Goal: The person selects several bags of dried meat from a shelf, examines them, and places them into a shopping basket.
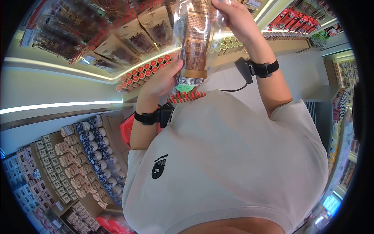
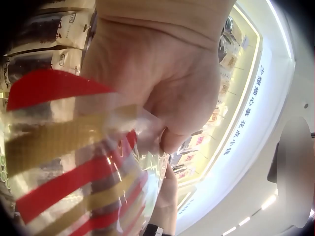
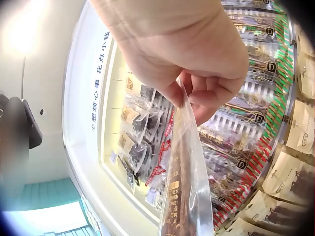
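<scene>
Both hands hold up a clear plastic package of brown dried food [image 1: 194, 45] in front of the chest. It has gold print, a barcode label and a red-and-gold striped end. The right hand [image 1: 235, 17] pinches its upper corner between thumb and fingers, as the right wrist view shows at the edge of the bag [image 3: 184, 187]. Lower down, the left hand [image 1: 163, 80] grips the package's side edge with the thumb on its front. In the left wrist view the striped end [image 2: 64, 167] fills the lower left, and the left hand's [image 2: 152, 73] fingers are mostly hidden behind the plastic.
Hanging bags [image 1: 136, 37] and rows of red-lidded cans [image 1: 146, 72] line the shelves ahead. A red basket [image 1: 126, 129] is by the left forearm. Stacked jars [image 1: 78, 167] and boxes [image 1: 54, 167] stand at the left, with another shelf [image 1: 339, 128] on the right.
</scene>
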`<act>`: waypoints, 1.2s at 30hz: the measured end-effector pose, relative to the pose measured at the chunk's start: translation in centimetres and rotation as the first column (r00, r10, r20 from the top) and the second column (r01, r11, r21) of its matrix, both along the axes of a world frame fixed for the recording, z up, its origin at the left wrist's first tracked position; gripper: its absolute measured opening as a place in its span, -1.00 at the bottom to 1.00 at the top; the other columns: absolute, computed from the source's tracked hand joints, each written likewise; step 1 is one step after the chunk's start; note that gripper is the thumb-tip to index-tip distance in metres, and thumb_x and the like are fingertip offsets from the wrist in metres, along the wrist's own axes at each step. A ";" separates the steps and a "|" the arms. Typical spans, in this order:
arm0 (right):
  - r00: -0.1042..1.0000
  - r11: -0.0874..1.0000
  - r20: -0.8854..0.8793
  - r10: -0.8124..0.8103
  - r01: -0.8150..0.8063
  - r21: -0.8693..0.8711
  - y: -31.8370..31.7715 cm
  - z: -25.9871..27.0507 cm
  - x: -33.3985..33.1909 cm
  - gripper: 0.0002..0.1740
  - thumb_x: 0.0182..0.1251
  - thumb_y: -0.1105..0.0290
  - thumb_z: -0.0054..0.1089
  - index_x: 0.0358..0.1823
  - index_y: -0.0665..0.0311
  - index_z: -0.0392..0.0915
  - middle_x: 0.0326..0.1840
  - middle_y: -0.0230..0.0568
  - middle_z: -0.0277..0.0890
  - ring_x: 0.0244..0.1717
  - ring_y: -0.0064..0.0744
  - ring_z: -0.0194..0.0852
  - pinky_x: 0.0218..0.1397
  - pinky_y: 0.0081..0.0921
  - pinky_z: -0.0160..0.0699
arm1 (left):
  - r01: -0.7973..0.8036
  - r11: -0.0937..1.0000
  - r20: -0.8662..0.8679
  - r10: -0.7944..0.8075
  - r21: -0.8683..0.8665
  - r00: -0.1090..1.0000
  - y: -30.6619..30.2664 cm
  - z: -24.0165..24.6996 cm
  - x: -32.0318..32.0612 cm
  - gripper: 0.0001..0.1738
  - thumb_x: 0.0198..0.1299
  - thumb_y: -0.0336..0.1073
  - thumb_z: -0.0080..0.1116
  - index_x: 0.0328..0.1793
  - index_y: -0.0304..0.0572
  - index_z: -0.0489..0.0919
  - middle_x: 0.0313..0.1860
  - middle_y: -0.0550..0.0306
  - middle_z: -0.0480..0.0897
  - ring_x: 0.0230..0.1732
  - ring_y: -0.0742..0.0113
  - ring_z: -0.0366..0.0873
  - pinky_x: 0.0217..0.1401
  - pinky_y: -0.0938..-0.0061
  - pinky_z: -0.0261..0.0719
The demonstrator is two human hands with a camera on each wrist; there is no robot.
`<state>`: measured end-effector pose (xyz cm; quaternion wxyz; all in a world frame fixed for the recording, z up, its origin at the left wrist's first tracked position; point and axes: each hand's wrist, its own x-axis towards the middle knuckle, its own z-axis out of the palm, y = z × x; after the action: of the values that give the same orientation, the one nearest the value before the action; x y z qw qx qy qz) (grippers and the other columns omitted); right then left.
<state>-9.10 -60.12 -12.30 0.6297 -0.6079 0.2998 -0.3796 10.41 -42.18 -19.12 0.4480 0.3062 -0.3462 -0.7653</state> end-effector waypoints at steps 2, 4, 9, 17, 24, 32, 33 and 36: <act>1.000 1.000 0.009 -0.008 0.008 -0.019 0.4 0.7 0.0 -0.75 0.30 0.16 0.17 -0.47 0.11 0.53 -0.52 -0.57 0.47 -0.40 -0.66 0.60 -0.51 -0.73 0.17 | -0.007 1.000 0.022 0.007 0.003 1.000 -0.1 0.5 -0.1 -0.51 0.47 -0.14 -0.39 0.40 -0.27 0.11 0.24 -0.05 0.41 0.20 0.21 0.45 0.29 0.25 0.40; 1.000 1.000 0.016 0.005 -0.004 -0.014 0.7 1.5 -0.1 -0.77 0.28 0.19 0.20 -0.46 0.13 0.54 -0.53 -0.56 0.46 -0.37 -0.68 0.58 -0.48 -0.72 0.18 | -0.017 1.000 0.044 0.016 0.004 0.999 -0.3 0.7 -0.1 -0.51 0.47 -0.14 -0.40 0.39 -0.28 0.13 0.23 -0.04 0.42 0.20 0.20 0.45 0.30 0.25 0.39; 0.996 0.996 -0.049 -0.079 0.077 -0.053 1.9 3.4 -0.1 -0.73 0.32 0.20 0.12 -0.39 0.25 0.61 -0.56 -0.39 0.52 -0.61 -0.66 0.37 -0.58 -0.70 0.24 | -0.025 0.999 0.018 0.026 -0.036 1.000 -0.6 0.4 -0.1 -0.51 0.47 -0.14 -0.40 0.40 -0.25 0.12 0.23 -0.03 0.42 0.20 0.19 0.44 0.31 0.25 0.38; 0.995 0.999 0.096 0.010 -0.006 -0.043 1.2 3.1 -0.3 -0.81 0.27 0.25 0.21 -0.30 0.22 0.62 -0.43 -0.46 0.56 -0.43 -0.75 0.38 -0.43 -0.74 0.18 | -0.068 0.995 0.217 0.084 -0.079 0.972 -1.0 0.4 1.9 -0.45 0.44 -0.16 -0.28 0.45 -0.28 0.08 0.25 0.02 0.40 0.22 0.31 0.40 0.27 0.38 0.38; 0.962 0.955 -0.096 0.255 -0.266 -0.127 4.3 1.4 2.1 -0.82 0.20 0.48 0.24 -0.21 0.44 0.64 -0.38 -0.30 0.58 -0.47 -0.61 0.41 -0.40 -0.67 0.41 | -0.077 0.981 0.688 0.180 -0.178 0.703 1.6 -0.1 7.2 -0.52 0.27 -0.22 -0.02 0.31 -0.18 0.41 -0.02 0.19 0.60 -0.10 0.51 0.49 -0.13 0.59 0.49; 0.871 0.873 -0.342 0.353 -0.438 -0.215 7.4 -1.1 5.9 -0.80 0.27 0.39 0.22 -0.21 0.39 0.65 -0.34 -0.41 0.61 -0.27 -0.70 0.45 -0.15 -0.66 0.44 | -0.128 0.905 0.690 0.394 -0.405 0.607 3.9 2.6 7.8 -0.66 0.30 -0.23 0.03 0.12 -0.22 0.56 -0.15 0.18 0.63 -0.12 0.50 0.48 -0.03 0.53 0.43; 0.843 0.864 -0.379 0.382 -0.471 -0.178 7.5 -1.3 6.1 -0.81 0.28 0.38 0.20 -0.20 0.37 0.65 -0.33 -0.42 0.60 -0.27 -0.70 0.43 -0.17 -0.66 0.43 | -0.134 0.902 0.701 0.406 -0.411 0.586 4.1 2.3 7.9 -0.69 0.29 -0.24 0.04 0.07 -0.21 0.58 -0.22 0.19 0.63 -0.17 0.49 0.50 -0.07 0.52 0.44; 0.836 0.850 -0.369 0.407 -0.494 -0.182 7.8 -1.4 6.8 -0.80 0.30 0.38 0.18 -0.18 0.36 0.64 -0.34 -0.43 0.59 -0.29 -0.72 0.40 -0.18 -0.67 0.41 | -0.147 0.877 0.717 0.462 -0.458 0.521 5.6 2.9 8.2 -0.72 0.27 -0.26 0.05 0.00 -0.19 0.63 -0.33 0.21 0.63 -0.27 0.48 0.51 -0.16 0.50 0.45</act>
<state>-2.26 -52.32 -13.74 0.5565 -0.7943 0.1894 -0.1535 18.61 -36.58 -16.19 0.4145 0.5947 -0.5780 -0.3748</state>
